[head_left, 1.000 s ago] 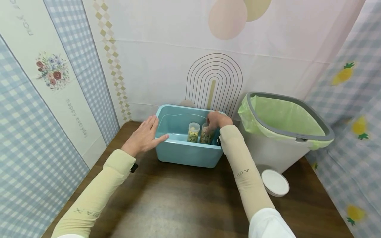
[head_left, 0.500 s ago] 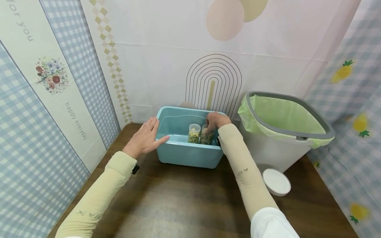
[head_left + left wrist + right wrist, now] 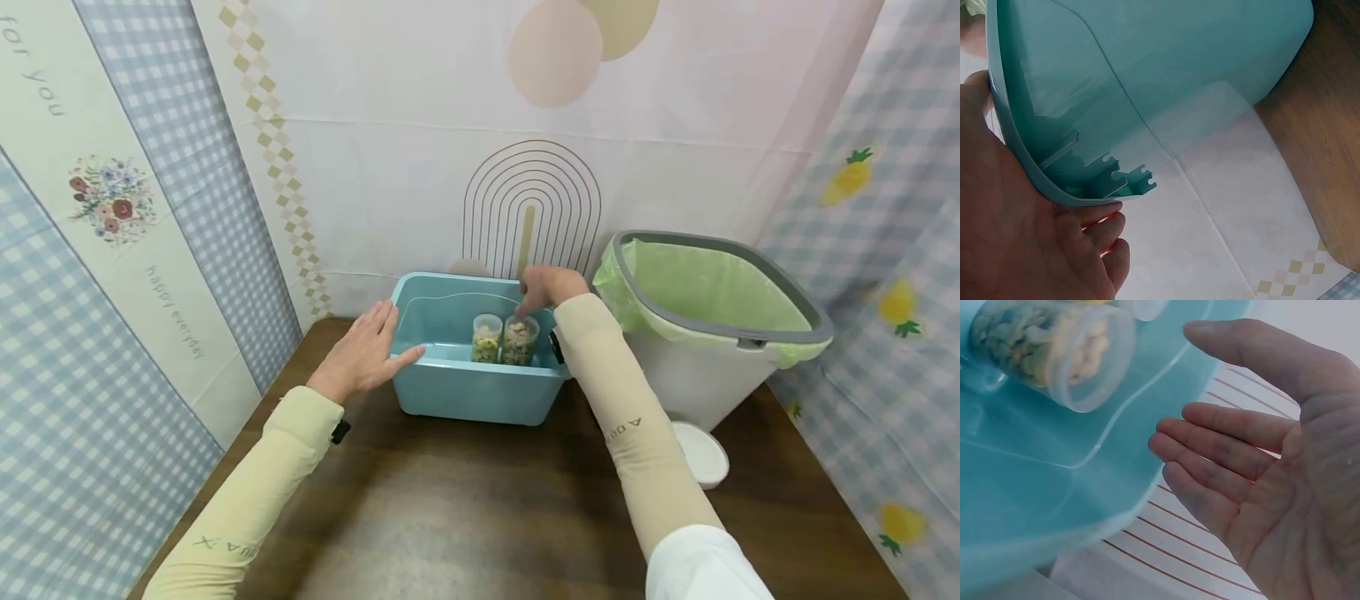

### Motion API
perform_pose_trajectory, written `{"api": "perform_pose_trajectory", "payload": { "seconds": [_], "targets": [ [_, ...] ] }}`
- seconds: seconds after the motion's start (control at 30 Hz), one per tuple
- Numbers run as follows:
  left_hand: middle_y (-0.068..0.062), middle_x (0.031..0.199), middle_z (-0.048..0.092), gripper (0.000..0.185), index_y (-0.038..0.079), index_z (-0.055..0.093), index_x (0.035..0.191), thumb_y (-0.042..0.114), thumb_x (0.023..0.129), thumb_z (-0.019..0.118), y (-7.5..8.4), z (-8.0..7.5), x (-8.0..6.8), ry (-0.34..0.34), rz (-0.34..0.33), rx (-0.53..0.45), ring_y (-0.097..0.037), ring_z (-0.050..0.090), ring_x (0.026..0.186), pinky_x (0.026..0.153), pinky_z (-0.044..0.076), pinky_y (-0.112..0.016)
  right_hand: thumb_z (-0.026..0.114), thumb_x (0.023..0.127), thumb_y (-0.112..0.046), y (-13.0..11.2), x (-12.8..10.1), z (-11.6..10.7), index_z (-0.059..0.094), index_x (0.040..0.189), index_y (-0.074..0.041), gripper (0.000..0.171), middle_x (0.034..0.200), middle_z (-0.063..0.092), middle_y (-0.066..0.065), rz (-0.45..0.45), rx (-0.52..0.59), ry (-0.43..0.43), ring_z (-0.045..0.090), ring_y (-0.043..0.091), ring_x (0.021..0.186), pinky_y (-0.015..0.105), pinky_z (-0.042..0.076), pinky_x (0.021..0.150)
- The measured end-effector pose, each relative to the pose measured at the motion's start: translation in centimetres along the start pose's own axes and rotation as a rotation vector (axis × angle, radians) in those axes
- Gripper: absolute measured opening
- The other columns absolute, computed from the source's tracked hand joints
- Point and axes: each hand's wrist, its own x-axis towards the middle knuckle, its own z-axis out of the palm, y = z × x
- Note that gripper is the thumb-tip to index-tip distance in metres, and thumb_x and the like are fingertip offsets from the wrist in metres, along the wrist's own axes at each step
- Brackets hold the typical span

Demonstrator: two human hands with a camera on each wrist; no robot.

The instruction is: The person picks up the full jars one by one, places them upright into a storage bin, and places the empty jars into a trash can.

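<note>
Now, jar (image 3: 519, 340) just below loose, empty fingers (image 3: 1210, 459) of right hand (image 3: 546, 286).

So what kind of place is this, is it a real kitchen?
Probably not: it looks like a small made-up booth. Printed cloth sheets hang as walls around a wooden table holding a blue tub with snack jars and a lined bin.

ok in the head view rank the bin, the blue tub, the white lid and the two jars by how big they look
1. bin
2. blue tub
3. white lid, partly hidden behind the right sleeve
4. The two jars, left and right, look alike, so no ranking between them.
</note>
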Motion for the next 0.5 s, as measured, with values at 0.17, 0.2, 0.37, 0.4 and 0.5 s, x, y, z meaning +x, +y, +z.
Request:
{"api": "perform_pose_trajectory", "payload": {
  "seconds": [0.17,0.2,0.37,0.4,0.5],
  "targets": [
    [-0.028,0.176,0.007,0.098,-0.01,0.011,0.165,0.063,0.108,0.043,-0.3,0.0,-0.3,-0.007,0.012,-0.012,-0.045,0.007,0.165,0.135,0.012,-0.059,0.071,0.1,-0.038,-1.0,-1.7,-1.1,0.063,0.142,-0.001,0.057,0.14,0.067,0.018,0.006,0.003,0.011,0.065,0.033,0.124,0.048,0.056,0.103],
    [-0.028,0.176,0.007,0.098,-0.01,0.011,0.165,0.062,0.108,0.043,-0.3,0.0,-0.4,-0.008,0.014,-0.013,-0.045,0.007,0.165,0.135,0.012,-0.059,0.07,0.101,-0.038,-1.3,-1.9,-1.3,0.061,0.144,0.0,0.059,0.143,0.065,0.019,0.003,0.001,0.008,0.063,0.034,0.128,0.049,0.055,0.106],
    [-0.029,0.176,0.007,0.097,-0.011,0.012,0.165,0.061,0.108,0.044,-0.5,-0.1,-0.7,-0.009,0.027,-0.016,-0.044,0.006,0.165,0.135,0.011,-0.059,0.066,0.103,-0.044,-2.5,-3.5,-2.2,0.051,0.154,-0.001,0.068,0.154,0.056,0.019,-0.008,-0.051,0.015,0.055,0.036,0.142,0.052,0.049,0.116],
    [-0.029,0.176,0.007,0.097,-0.011,0.012,0.165,0.061,0.108,0.044,-0.5,-0.1,-0.7,-0.009,0.03,-0.015,-0.045,0.006,0.165,0.135,0.01,-0.06,0.065,0.103,-0.046,-2.7,-3.9,-2.4,0.046,0.158,-0.002,0.072,0.159,0.052,0.019,-0.006,-0.062,0.011,0.05,0.037,0.147,0.053,0.046,0.12],
    [-0.029,0.176,0.007,0.097,-0.011,0.012,0.165,0.061,0.108,0.044,-0.5,-0.3,-0.9,-0.014,0.037,-0.017,-0.045,0.006,0.165,0.134,0.01,-0.06,0.061,0.104,-0.053,-3.4,-5.3,-3.0,0.035,0.165,-0.004,0.082,0.168,0.041,0.018,-0.004,-0.076,0.002,0.04,0.037,0.156,0.054,0.037,0.127]
  ]
}}
